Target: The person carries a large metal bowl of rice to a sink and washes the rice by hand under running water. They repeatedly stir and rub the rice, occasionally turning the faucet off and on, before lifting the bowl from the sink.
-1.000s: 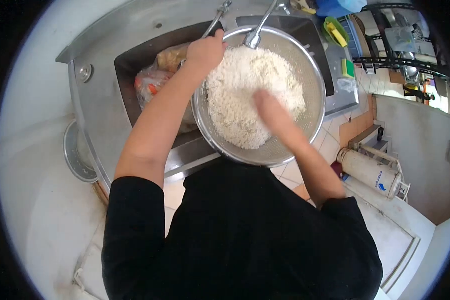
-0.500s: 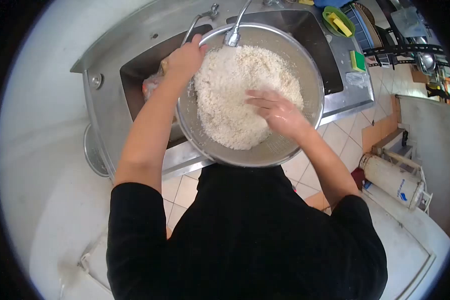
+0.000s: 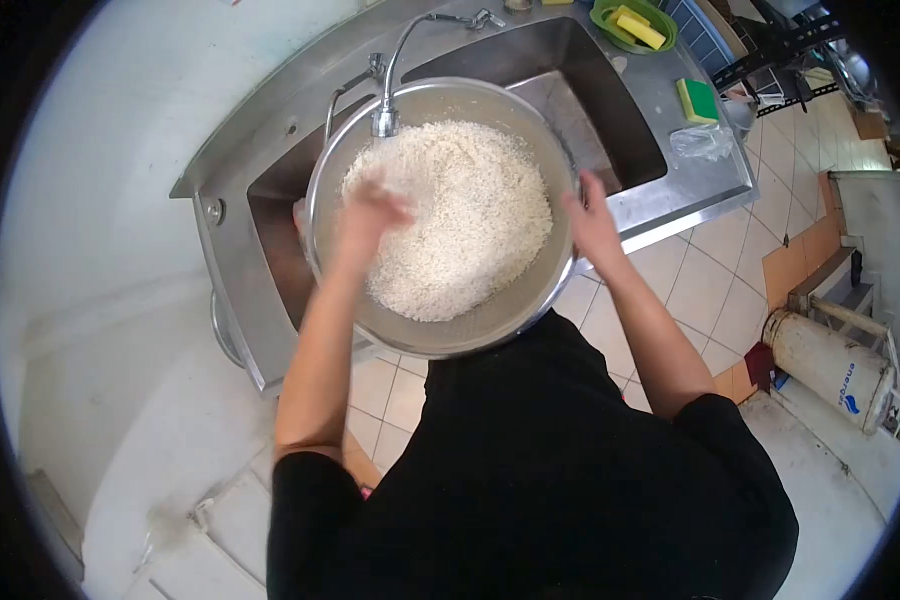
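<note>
A wide metal colander (image 3: 440, 342) full of white rice (image 3: 470, 220) sits over the sink, right against my front. My left hand (image 3: 372, 212) is in the colander at the left side of the rice, its fingers smeared by motion. On the right, my right hand (image 3: 594, 228) grips the colander's rim, thumb and fingers on either side of the edge. The faucet (image 3: 385, 120) hangs over the back left of the rice; whether water runs from it is hard to make out.
Behind the colander lies a steel sink (image 3: 635, 150) with two basins. To the right on the counter are a green-and-yellow sponge (image 3: 697, 101), a crumpled plastic bag (image 3: 702, 143) and a green bowl (image 3: 620, 36) with yellow pieces. A white cylinder (image 3: 830, 370) lies farther right.
My right hand has left the rice and taken the right rim. My left hand has let go of the back left rim and come over the rice. The colander has shifted left in view.
</note>
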The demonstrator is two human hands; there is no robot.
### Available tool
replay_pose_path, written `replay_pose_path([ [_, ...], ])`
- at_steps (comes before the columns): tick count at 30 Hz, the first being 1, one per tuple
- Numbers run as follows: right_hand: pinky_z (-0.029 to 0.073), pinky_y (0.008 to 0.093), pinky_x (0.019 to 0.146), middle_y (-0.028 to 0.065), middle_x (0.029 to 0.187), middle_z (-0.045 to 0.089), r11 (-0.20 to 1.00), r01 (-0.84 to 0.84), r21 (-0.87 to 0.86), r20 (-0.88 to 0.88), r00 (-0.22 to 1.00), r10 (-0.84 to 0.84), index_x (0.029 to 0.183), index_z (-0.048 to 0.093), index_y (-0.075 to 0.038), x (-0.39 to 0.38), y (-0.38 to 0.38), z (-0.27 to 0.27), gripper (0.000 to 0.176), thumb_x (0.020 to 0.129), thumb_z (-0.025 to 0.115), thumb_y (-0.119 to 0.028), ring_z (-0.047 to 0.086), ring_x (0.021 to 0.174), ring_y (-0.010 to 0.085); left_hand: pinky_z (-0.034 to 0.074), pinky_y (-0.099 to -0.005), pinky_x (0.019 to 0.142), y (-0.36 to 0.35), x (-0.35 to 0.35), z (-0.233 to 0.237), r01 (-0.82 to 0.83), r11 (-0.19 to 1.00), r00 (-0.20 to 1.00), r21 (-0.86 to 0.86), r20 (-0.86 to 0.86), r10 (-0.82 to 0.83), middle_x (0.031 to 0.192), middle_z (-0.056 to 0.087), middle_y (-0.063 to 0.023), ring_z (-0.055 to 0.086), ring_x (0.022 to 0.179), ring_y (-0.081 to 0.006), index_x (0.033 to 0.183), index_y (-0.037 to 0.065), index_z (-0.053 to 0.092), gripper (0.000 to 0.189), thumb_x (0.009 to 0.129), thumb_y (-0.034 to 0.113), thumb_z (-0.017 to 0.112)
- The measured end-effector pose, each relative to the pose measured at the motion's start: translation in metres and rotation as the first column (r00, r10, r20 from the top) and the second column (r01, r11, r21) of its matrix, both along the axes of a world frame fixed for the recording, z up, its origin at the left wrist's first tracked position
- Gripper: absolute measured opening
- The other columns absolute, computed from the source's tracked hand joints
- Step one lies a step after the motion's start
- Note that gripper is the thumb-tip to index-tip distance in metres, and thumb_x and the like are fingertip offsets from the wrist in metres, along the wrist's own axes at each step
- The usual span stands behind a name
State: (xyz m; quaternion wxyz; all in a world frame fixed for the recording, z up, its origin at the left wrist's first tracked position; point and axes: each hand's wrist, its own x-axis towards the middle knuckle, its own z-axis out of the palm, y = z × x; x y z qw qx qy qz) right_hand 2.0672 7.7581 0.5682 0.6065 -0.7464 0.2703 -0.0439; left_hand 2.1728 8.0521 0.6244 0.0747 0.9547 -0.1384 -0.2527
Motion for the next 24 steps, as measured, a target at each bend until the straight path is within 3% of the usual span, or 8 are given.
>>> replay_pose_path([
  [2, 0.04, 0.0427, 0.111, 0.0331, 0.142, 0.049, 0.967, -0.137, -0.216, 0.026, 0.989, 0.146, 0.152, 0.027, 0.003, -0.003, 0.004, -0.014, 0.07, 0.096, 0.061, -0.022, 0.052, 0.132, 0.043, 0.054, -0.043, 0.086, -0.002, -0.006, -0.003, 0.176, 0.91, 0.976, 0.375, 0.051, -0.21, 0.103, 0.074, -0.0144, 0.07, 0.092, -0.024, 0.129, 0.007, 0.063, 0.042, 0.088, 0.008, 0.054],
  [4, 0.04, 0.0429, 0.111, 0.0346, 0.142, 0.049, 0.958, -0.16, -0.238, 0.013, 0.986, 0.168, 0.153, 0.025, 0.004, -0.002, 0.002, -0.01, 0.073, 0.095, 0.062, -0.022, 0.052, 0.132, 0.0437, 0.055, -0.0427, 0.084, 0.026, -0.003, 0.01, 0.55, 0.791, 0.792, -0.27, 0.468, -0.391, 0.107, 0.075, -0.0097, 0.071, 0.086, -0.0221, 0.131, 0.007, 0.06, 0.043, 0.09, 0.006, 0.05],
  [7, 0.041, 0.0438, 0.11, 0.0375, 0.141, 0.048, 0.948, -0.217, -0.235, -0.066, 0.976, 0.207, 0.153, 0.022, 0.007, -0.001, -0.003, 0.003, 0.077, 0.094, 0.063, -0.022, 0.051, 0.132, 0.0452, 0.053, -0.0476, 0.092, 0.031, -0.005, 0.096, -0.177, 0.639, 0.974, -0.748, -0.04, 0.223, 0.115, 0.073, -0.0119, 0.069, 0.092, -0.025, 0.131, 0.008, 0.061, 0.044, 0.089, 0.004, 0.048],
  [14, 0.042, 0.0469, 0.109, 0.0404, 0.138, 0.046, 0.861, -0.373, -0.345, -0.237, 0.923, 0.305, 0.15, 0.02, 0.013, 0.003, -0.004, 0.011, 0.086, 0.091, 0.069, -0.024, 0.048, 0.132, 0.0501, 0.051, -0.0425, 0.092, 0.089, 0.013, 0.057, 0.496, 0.866, 0.601, 0.061, 0.696, -0.393, 0.101, 0.067, -0.0069, 0.063, 0.092, -0.0204, 0.13, 0.006, 0.058, 0.043, 0.089, -0.005, 0.052],
  [16, 0.041, 0.048, 0.109, 0.0344, 0.138, 0.049, 0.716, -0.38, -0.586, -0.242, 0.925, 0.293, 0.15, 0.027, 0.009, 0.007, 0.006, 0.013, 0.08, 0.09, 0.07, -0.022, 0.046, 0.134, 0.0476, 0.05, -0.0437, 0.093, 0.1, 0.002, 0.083, -0.217, 0.631, 0.711, -0.745, 0.322, 0.625, 0.106, 0.065, -0.0149, 0.061, 0.099, -0.026, 0.132, 0.006, 0.054, 0.042, 0.091, 0.0, 0.052],
  [18, 0.04, 0.0482, 0.11, 0.0278, 0.139, 0.05, 0.257, -0.186, -0.948, -0.049, 0.886, 0.461, 0.148, 0.037, 0.005, 0.027, 0.021, 0.041, 0.07, 0.089, 0.069, -0.019, 0.045, 0.134, 0.0442, 0.05, -0.046, 0.093, 0.123, -0.011, 0.039, -0.152, 0.521, 0.586, -0.84, 0.347, 0.732, 0.115, 0.063, -0.0243, 0.063, 0.104, -0.0363, 0.139, 0.003, 0.048, 0.046, 0.094, 0.006, 0.055],
  [20, 0.036, 0.0476, 0.114, 0.0222, 0.144, 0.048, 0.35, -0.276, -0.895, -0.016, 0.805, 0.593, 0.145, 0.045, 0.0, 0.06, 0.034, 0.026, 0.059, 0.091, 0.064, -0.014, 0.045, 0.135, 0.0405, 0.049, -0.0486, 0.095, 0.122, -0.032, -0.014, -0.348, 0.925, 0.744, -0.15, 0.556, 0.37, 0.127, 0.06, -0.0309, 0.061, 0.114, -0.0452, 0.147, 0.001, 0.038, 0.053, 0.098, 0.014, 0.056],
  [24, 0.032, 0.0484, 0.117, 0.0278, 0.148, 0.042, 0.513, -0.584, -0.629, -0.152, 0.739, 0.656, 0.147, 0.041, 0.004, 0.129, 0.079, -0.023, 0.058, 0.096, 0.057, -0.02, 0.041, 0.139, 0.0419, 0.047, -0.0523, 0.098, 0.123, -0.057, -0.064, -0.541, 0.654, 0.72, -0.529, 0.111, 0.685, 0.133, 0.056, -0.0355, 0.059, 0.117, -0.052, 0.153, 0.002, 0.025, 0.062, 0.101, 0.02, 0.054],
])
